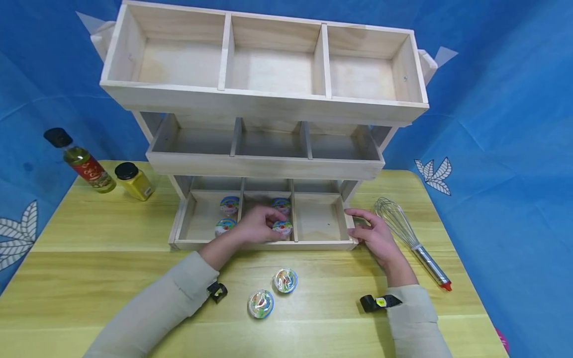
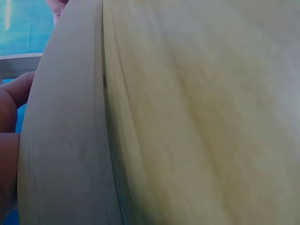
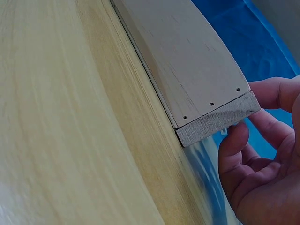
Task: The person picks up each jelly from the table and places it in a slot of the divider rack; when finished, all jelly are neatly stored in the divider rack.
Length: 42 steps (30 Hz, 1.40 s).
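Observation:
A three-tier wooden shelf (image 1: 264, 103) with divided trays stands on the table. In the head view, my left hand (image 1: 259, 223) reaches into the bottom tray's middle compartment and pinches a small round cup (image 1: 282, 228) with a colourful lid by the right divider. Behind it lies a matching cup (image 1: 281, 205); two more, a rear cup (image 1: 230, 205) and a front cup (image 1: 225, 226), occupy the left compartment. The front board (image 2: 65, 117) hides much of my left hand in the left wrist view. At the bottom tray's right end, my right hand (image 1: 375, 236) grips the side panel (image 3: 218, 119).
Two lidded cups, one (image 1: 285, 281) and another (image 1: 260, 304), lie on the table (image 1: 335, 308) before the shelf. A whisk (image 1: 412, 241) is right of my right hand. An oil bottle (image 1: 87, 166) and a yellow black-capped jar (image 1: 135, 182) stand at the left.

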{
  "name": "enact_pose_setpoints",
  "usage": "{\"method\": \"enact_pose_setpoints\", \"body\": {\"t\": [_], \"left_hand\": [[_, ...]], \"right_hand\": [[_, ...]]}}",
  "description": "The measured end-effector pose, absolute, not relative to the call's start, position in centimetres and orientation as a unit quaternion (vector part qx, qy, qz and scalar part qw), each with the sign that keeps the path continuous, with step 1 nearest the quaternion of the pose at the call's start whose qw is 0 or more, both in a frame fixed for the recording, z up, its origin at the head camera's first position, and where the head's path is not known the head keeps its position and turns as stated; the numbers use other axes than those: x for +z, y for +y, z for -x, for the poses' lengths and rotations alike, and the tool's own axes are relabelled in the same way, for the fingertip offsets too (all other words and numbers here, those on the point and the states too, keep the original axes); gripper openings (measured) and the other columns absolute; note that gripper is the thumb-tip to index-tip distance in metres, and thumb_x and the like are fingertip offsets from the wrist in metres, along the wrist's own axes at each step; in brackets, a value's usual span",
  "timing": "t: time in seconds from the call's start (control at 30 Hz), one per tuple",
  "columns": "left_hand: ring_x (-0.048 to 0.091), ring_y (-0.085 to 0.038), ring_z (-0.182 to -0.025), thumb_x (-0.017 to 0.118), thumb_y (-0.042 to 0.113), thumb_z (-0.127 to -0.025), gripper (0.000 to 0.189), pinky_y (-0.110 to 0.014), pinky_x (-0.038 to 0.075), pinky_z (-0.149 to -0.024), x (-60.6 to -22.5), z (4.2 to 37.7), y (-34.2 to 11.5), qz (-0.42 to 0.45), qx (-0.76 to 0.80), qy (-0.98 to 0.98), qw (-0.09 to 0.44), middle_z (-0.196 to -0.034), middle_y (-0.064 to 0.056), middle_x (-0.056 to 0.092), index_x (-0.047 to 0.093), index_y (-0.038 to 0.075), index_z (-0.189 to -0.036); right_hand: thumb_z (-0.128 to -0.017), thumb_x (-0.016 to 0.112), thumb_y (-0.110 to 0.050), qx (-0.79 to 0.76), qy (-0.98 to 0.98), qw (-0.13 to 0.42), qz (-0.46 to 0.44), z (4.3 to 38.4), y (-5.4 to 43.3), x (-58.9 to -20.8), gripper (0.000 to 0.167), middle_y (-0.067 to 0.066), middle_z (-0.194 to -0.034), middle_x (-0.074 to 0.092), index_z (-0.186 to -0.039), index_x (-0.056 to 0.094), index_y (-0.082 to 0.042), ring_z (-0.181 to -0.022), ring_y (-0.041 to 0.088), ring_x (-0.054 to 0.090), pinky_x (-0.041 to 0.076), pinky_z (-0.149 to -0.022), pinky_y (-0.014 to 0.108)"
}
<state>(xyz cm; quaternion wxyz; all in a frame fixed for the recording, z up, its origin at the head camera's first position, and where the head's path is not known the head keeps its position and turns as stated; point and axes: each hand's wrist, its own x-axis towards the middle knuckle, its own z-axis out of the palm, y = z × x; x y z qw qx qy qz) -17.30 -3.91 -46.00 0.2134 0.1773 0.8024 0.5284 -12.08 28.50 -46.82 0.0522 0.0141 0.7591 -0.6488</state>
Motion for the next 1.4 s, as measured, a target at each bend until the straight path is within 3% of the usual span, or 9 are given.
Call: {"method": "enact_pose_setpoints", "body": {"t": [0.17, 0.37, 0.5, 0.6, 0.7, 0.83, 0.9, 1.13, 1.4], "left_hand": [[0.056, -0.023, -0.089, 0.084, 0.000, -0.075, 0.040, -0.033, 0.051, -0.077, -46.0, 17.5, -3.8, -0.158, 0.536, 0.795, 0.235, -0.100, -0.006, 0.064, 0.071, 0.001, -0.112], [0.061, -0.024, -0.099, 0.082, 0.002, -0.079, 0.035, -0.038, 0.051, -0.090, -45.8, 17.5, -4.0, -0.161, 0.525, 0.801, 0.238, -0.106, -0.005, 0.067, 0.071, 0.003, -0.112], [0.061, -0.026, -0.102, 0.082, 0.005, -0.080, 0.037, -0.039, 0.050, -0.093, -45.4, 17.3, -4.1, -0.162, 0.524, 0.805, 0.226, -0.108, -0.007, 0.066, 0.069, 0.002, -0.115], [0.063, -0.026, -0.101, 0.081, 0.004, -0.079, 0.041, -0.038, 0.052, -0.092, -45.0, 17.0, -4.3, -0.161, 0.527, 0.808, 0.210, -0.110, -0.011, 0.066, 0.067, -0.001, -0.118], [0.064, -0.026, -0.100, 0.081, 0.003, -0.079, 0.044, -0.037, 0.053, -0.090, -44.6, 16.5, -4.7, -0.163, 0.530, 0.810, 0.191, -0.113, -0.015, 0.066, 0.066, -0.002, -0.121], [0.063, -0.029, -0.103, 0.080, 0.005, -0.082, 0.043, -0.038, 0.054, -0.089, -43.8, 15.7, -5.5, -0.175, 0.540, 0.804, 0.177, -0.120, -0.017, 0.065, 0.066, -0.002, -0.122], [0.062, -0.030, -0.104, 0.079, 0.004, -0.083, 0.042, -0.038, 0.053, -0.090, -43.4, 15.0, -6.1, -0.179, 0.546, 0.801, 0.171, -0.121, -0.017, 0.064, 0.065, -0.004, -0.122], [0.064, -0.032, -0.100, 0.077, 0.002, -0.084, 0.034, -0.034, 0.054, -0.089, -42.4, 11.3, -7.9, -0.199, 0.574, 0.781, 0.146, -0.113, -0.020, 0.065, 0.065, -0.005, -0.115], [0.062, -0.036, -0.103, 0.082, 0.005, -0.080, 0.044, -0.038, 0.054, -0.091, -43.6, 7.3, -9.8, -0.234, 0.567, 0.770, 0.177, -0.115, -0.016, 0.065, 0.065, -0.002, -0.120]], "right_hand": [[-0.085, 0.067, 0.010, -0.659, 0.750, 0.050, -0.013, 12.2, 28.5, -46.9, 0.050, 0.022, -0.115, 0.054, -0.134, 0.056, 0.006, -0.064, 0.011, 0.049, 0.043, -0.057, 0.024], [-0.085, 0.067, 0.010, -0.669, 0.741, 0.052, -0.018, 12.2, 28.5, -47.0, 0.050, 0.007, -0.084, 0.056, -0.133, 0.056, 0.007, -0.063, 0.010, 0.048, 0.042, -0.056, 0.024], [-0.084, 0.068, 0.010, -0.665, 0.745, 0.051, -0.019, 12.2, 28.6, -47.0, 0.050, 0.001, -0.075, 0.057, -0.133, 0.056, 0.007, -0.063, 0.010, 0.048, 0.043, -0.056, 0.024], [-0.085, 0.068, 0.010, -0.663, 0.747, 0.051, -0.017, 12.2, 28.6, -46.9, 0.050, 0.002, -0.077, 0.056, -0.134, 0.056, 0.007, -0.063, 0.011, 0.048, 0.043, -0.056, 0.024], [-0.086, 0.067, 0.009, -0.661, 0.749, 0.051, -0.015, 12.2, 28.6, -47.0, 0.049, 0.006, -0.090, 0.057, -0.134, 0.056, 0.006, -0.063, 0.011, 0.047, 0.042, -0.056, 0.025], [-0.087, 0.067, 0.008, -0.659, 0.750, 0.053, -0.013, 12.1, 28.5, -47.0, 0.049, 0.017, -0.117, 0.052, -0.134, 0.055, 0.007, -0.066, 0.011, 0.048, 0.043, -0.057, 0.025], [-0.087, 0.067, 0.008, -0.660, 0.749, 0.054, -0.016, 12.1, 28.5, -46.9, 0.049, 0.020, -0.121, 0.050, -0.135, 0.055, 0.007, -0.067, 0.011, 0.049, 0.043, -0.057, 0.024], [-0.087, 0.067, 0.008, -0.658, 0.751, 0.055, -0.014, 12.1, 28.5, -46.9, 0.049, 0.018, -0.119, 0.050, -0.135, 0.055, 0.006, -0.066, 0.011, 0.048, 0.043, -0.057, 0.024], [-0.086, 0.068, 0.008, -0.654, 0.755, 0.053, -0.013, 12.1, 28.5, -46.8, 0.049, 0.017, -0.118, 0.050, -0.134, 0.056, 0.006, -0.066, 0.011, 0.047, 0.042, -0.057, 0.025]]}}
